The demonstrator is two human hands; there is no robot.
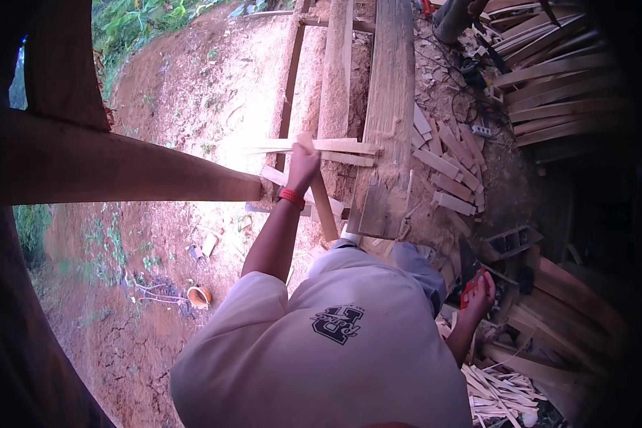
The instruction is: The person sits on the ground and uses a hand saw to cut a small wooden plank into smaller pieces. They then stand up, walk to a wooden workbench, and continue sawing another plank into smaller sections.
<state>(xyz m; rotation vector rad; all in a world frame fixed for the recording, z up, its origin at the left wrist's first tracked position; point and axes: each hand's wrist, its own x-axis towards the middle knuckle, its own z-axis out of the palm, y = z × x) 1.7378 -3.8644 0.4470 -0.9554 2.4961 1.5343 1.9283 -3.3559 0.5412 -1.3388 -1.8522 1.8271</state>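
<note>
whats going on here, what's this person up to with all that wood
A person in a pale shirt stands at an outdoor woodworking spot on bare red earth. Their left hand grips a thin wooden strip beside long planks. Their right hand hangs low, holding a red-handled tool; what kind is unclear. Cut blocks and stacked boards lie around, with offcuts at their feet.

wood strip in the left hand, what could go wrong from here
1. The left hand grips the thin wood strip near its top, arm stretched out; the strip could slip or snap.
2. The right hand holds a red-handled tool low beside the body, out of the line of sight; it might catch the leg.
3. Loose offcuts and planks litter the sloping ground, a likely trip hazard.
</note>
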